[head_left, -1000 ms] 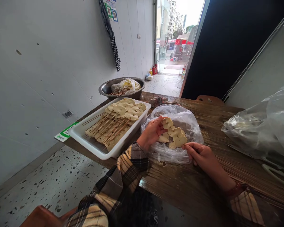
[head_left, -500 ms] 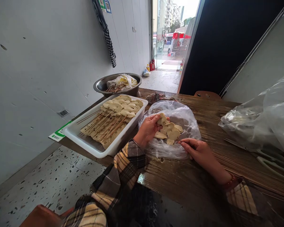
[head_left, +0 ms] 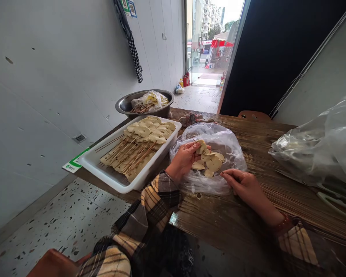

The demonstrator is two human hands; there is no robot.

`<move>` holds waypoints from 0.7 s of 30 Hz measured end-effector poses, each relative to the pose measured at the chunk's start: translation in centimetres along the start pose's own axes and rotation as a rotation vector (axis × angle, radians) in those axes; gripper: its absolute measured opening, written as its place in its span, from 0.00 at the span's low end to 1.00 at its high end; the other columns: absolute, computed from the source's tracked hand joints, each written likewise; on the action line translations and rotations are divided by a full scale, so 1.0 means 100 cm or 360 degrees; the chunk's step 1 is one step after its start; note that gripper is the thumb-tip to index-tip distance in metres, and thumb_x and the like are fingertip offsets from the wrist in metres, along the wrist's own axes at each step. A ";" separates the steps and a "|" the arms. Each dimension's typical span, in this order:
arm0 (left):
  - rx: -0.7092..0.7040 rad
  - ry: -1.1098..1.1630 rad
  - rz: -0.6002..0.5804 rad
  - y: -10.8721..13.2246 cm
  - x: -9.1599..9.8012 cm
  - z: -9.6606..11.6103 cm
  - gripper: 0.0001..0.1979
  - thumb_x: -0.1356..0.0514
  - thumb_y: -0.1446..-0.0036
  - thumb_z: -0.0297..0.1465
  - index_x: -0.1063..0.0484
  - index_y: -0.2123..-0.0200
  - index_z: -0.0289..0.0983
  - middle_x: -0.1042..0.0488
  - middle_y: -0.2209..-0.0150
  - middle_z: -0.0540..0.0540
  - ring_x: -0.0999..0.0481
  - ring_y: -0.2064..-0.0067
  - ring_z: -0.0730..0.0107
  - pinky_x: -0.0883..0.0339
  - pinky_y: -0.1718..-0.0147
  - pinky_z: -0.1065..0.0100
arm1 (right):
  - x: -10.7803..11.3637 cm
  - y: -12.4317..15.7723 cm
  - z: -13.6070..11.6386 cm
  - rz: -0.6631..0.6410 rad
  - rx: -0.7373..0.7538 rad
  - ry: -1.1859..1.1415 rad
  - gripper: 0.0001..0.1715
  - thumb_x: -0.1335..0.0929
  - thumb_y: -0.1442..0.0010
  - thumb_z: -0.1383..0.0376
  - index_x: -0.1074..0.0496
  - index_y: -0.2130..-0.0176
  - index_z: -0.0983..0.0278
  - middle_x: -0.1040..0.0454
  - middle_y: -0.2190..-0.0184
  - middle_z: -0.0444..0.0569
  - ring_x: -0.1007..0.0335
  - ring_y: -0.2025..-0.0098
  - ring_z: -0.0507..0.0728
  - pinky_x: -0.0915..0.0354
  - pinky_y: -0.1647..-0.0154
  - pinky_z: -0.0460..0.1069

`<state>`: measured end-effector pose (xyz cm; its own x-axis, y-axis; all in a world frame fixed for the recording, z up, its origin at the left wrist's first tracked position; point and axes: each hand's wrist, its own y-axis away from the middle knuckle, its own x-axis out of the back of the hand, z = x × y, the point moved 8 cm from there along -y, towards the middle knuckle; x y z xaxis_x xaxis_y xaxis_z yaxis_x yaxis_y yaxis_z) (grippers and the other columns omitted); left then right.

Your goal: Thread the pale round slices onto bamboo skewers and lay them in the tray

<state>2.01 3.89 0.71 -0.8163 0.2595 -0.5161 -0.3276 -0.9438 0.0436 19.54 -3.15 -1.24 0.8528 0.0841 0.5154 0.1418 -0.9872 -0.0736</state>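
Observation:
My left hand [head_left: 187, 157] is closed around thin, round beige food slices [head_left: 201, 148], held up over a clear plastic bag [head_left: 233, 144]. More slices [head_left: 213, 163] lie loosely in the bag's mouth, just below and beside those fingers. At the bag's right edge, my right hand [head_left: 245, 185] is in a pinch, thumb against forefinger, on what looks like the end of a thin skewer; most of it is hard to see. Left of the bag, a white tray [head_left: 122, 188] holds rows of skewered beige slices [head_left: 150, 132], their sticks pointing toward the near left.
Behind the tray stands a metal basin [head_left: 121, 104] with a plastic bag and skewers inside. A big clear bag [head_left: 320, 142] is at the right, by a pair of scissors [head_left: 334, 200] and many thin sticks [head_left: 302, 207]. A dark reddish bundle [head_left: 192, 118] lies at the table's far edge.
The view has shifted very slightly, so everything sits a little further right. Both hands keep nearly the same pose, the left on the slices and the right in its pinch.

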 end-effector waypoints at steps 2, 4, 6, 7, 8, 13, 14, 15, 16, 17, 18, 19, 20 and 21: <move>-0.0007 0.0005 0.0005 0.000 0.001 0.000 0.15 0.32 0.48 0.38 0.24 0.64 0.32 0.20 0.65 0.39 0.21 0.65 0.67 0.29 0.66 0.70 | 0.000 0.000 0.000 -0.0002 -0.0008 -0.0016 0.21 0.34 0.39 0.50 0.22 0.64 0.63 0.31 0.82 0.42 0.39 0.82 0.50 0.41 0.78 0.47; -0.0008 0.0011 0.0016 -0.001 0.004 0.000 0.15 0.32 0.48 0.39 0.25 0.64 0.32 0.21 0.64 0.39 0.21 0.64 0.66 0.29 0.67 0.70 | -0.001 0.001 0.001 -0.0015 -0.0023 -0.0030 0.21 0.34 0.39 0.50 0.22 0.63 0.63 0.32 0.82 0.42 0.39 0.83 0.50 0.41 0.79 0.47; 0.0000 0.0025 0.0026 -0.001 0.006 0.000 0.16 0.33 0.47 0.39 0.26 0.64 0.32 0.21 0.65 0.38 0.21 0.65 0.65 0.29 0.68 0.70 | -0.001 0.001 0.001 -0.0027 -0.0029 -0.0023 0.21 0.35 0.39 0.50 0.22 0.63 0.63 0.32 0.83 0.41 0.39 0.84 0.51 0.41 0.80 0.47; 0.0003 0.0032 0.0028 -0.002 0.007 0.000 0.16 0.33 0.47 0.39 0.26 0.64 0.31 0.21 0.65 0.38 0.21 0.65 0.64 0.29 0.68 0.69 | -0.001 0.002 0.000 -0.0026 -0.0018 -0.0005 0.21 0.35 0.39 0.51 0.21 0.63 0.63 0.32 0.83 0.42 0.39 0.84 0.51 0.41 0.80 0.47; 0.0002 0.0039 0.0028 -0.002 0.007 0.001 0.16 0.34 0.47 0.39 0.26 0.64 0.31 0.21 0.65 0.38 0.21 0.64 0.64 0.28 0.68 0.69 | 0.000 0.002 -0.001 -0.0015 0.0009 0.0023 0.21 0.35 0.39 0.51 0.21 0.63 0.63 0.30 0.82 0.42 0.37 0.83 0.51 0.40 0.79 0.47; -0.0013 0.0049 -0.0029 -0.001 0.004 0.002 0.19 0.32 0.49 0.40 0.27 0.62 0.32 0.21 0.65 0.40 0.21 0.64 0.66 0.28 0.66 0.69 | 0.008 0.002 -0.011 0.0126 0.0231 0.0145 0.16 0.33 0.41 0.54 0.20 0.66 0.61 0.19 0.68 0.49 0.25 0.67 0.57 0.31 0.64 0.50; -0.0010 0.0042 -0.0048 0.000 0.002 0.002 0.20 0.30 0.51 0.40 0.27 0.62 0.31 0.21 0.64 0.41 0.21 0.64 0.67 0.28 0.65 0.69 | 0.009 0.001 -0.010 0.0144 0.0232 0.0142 0.15 0.33 0.41 0.55 0.20 0.67 0.61 0.19 0.67 0.49 0.24 0.66 0.58 0.31 0.63 0.50; -0.0006 0.0034 -0.0060 0.001 0.000 0.002 0.21 0.29 0.53 0.39 0.28 0.62 0.31 0.22 0.64 0.41 0.22 0.65 0.68 0.28 0.65 0.69 | 0.009 0.001 -0.008 0.0150 0.0213 0.0135 0.16 0.32 0.41 0.54 0.20 0.67 0.61 0.19 0.67 0.49 0.24 0.65 0.58 0.30 0.63 0.50; -0.0004 0.0023 -0.0064 0.001 -0.002 0.001 0.22 0.27 0.55 0.37 0.28 0.62 0.31 0.22 0.64 0.42 0.22 0.64 0.68 0.29 0.64 0.68 | 0.009 0.001 -0.006 0.0149 0.0186 0.0129 0.16 0.33 0.41 0.54 0.20 0.66 0.61 0.19 0.68 0.49 0.23 0.66 0.59 0.30 0.64 0.50; -0.0006 0.0012 -0.0059 0.002 -0.003 0.001 0.22 0.26 0.58 0.36 0.28 0.62 0.31 0.22 0.64 0.43 0.22 0.64 0.68 0.29 0.63 0.68 | 0.009 0.000 -0.004 0.0141 0.0161 0.0125 0.17 0.33 0.41 0.53 0.20 0.66 0.62 0.19 0.70 0.49 0.23 0.67 0.59 0.30 0.65 0.50; -0.0015 -0.0002 -0.0049 0.002 -0.004 0.001 0.23 0.25 0.60 0.34 0.29 0.62 0.32 0.22 0.64 0.43 0.22 0.64 0.68 0.29 0.62 0.67 | 0.008 0.000 -0.003 0.0131 0.0144 0.0123 0.17 0.33 0.41 0.53 0.20 0.66 0.62 0.19 0.71 0.49 0.23 0.68 0.59 0.30 0.66 0.51; -0.0027 -0.0020 -0.0038 0.002 -0.006 0.000 0.24 0.25 0.61 0.33 0.29 0.62 0.32 0.23 0.64 0.44 0.22 0.64 0.68 0.29 0.62 0.67 | 0.008 0.000 -0.002 0.0123 0.0142 0.0124 0.18 0.33 0.40 0.53 0.20 0.66 0.62 0.19 0.71 0.49 0.23 0.68 0.59 0.30 0.66 0.51; -0.0045 -0.0041 -0.0025 0.002 -0.006 -0.001 0.24 0.25 0.61 0.32 0.30 0.62 0.33 0.23 0.64 0.45 0.23 0.64 0.69 0.29 0.62 0.68 | 0.007 0.001 -0.003 0.0122 0.0153 0.0127 0.18 0.33 0.40 0.53 0.20 0.66 0.62 0.19 0.71 0.49 0.23 0.68 0.59 0.30 0.66 0.51; -0.0066 -0.0063 -0.0007 0.002 -0.007 -0.001 0.24 0.25 0.61 0.32 0.31 0.63 0.33 0.23 0.65 0.46 0.23 0.65 0.70 0.30 0.63 0.69 | 0.007 0.001 -0.004 0.0129 0.0175 0.0135 0.17 0.33 0.40 0.53 0.21 0.66 0.62 0.19 0.70 0.49 0.23 0.68 0.59 0.29 0.66 0.51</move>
<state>2.54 3.45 0.94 -0.8335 0.2707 -0.4817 -0.3119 -0.9501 0.0057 19.99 -3.25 -0.51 0.8188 -0.0119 0.5739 0.1320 -0.9691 -0.2084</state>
